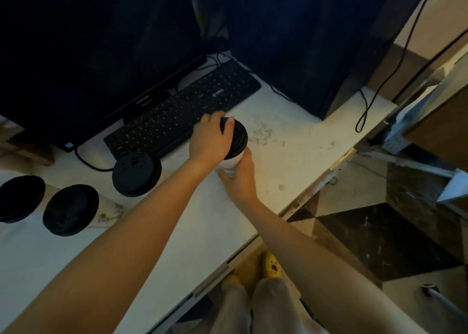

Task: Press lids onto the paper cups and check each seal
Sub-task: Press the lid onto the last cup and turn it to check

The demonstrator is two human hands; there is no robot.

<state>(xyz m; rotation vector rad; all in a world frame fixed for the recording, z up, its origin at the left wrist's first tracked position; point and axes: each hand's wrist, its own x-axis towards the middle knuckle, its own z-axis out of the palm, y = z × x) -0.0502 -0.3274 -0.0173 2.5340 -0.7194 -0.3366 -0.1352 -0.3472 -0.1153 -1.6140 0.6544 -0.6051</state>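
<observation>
Head camera looks down on a white desk [192,222] where the left hand [210,141] lies palm-down over the black lid [238,137] of a white paper cup [231,162], fingers curled over its rim. The right hand [239,176] wraps the cup's lower wall just in front of the black keyboard [177,113]. Three more lidded cups [136,174] [71,209] [21,198] stand well apart to the left, near the monitor [96,55].

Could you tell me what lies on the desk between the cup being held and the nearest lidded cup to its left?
In the head view, only bare desk and the left forearm crossing above it separate the held cup from the nearest lidded cup.
</observation>
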